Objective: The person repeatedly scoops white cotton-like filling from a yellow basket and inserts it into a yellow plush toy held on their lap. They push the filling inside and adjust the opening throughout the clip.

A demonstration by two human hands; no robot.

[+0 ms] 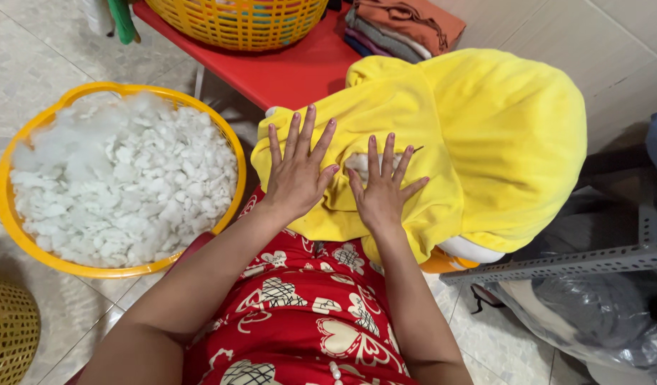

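Fingers of both hands lie spread flat on yellow plush (485,135), half-hiding its white stuffing (358,162).

**Plush toy on the lap, stuffing basin to the left**

The plush toy (485,135) lies across the person's lap, reaching to the right. Both hands rest flat on its near-left part: the left hand (296,175) beside the right hand (382,192), almost touching, with an opening (358,162) in the toy between them. Left of the lap, a basin (7,214) stands on the floor, holding stuffing (121,178). Behind the toy is a low table (285,71), bearing a basket (235,25) and, to its right, folded clothes (403,25).
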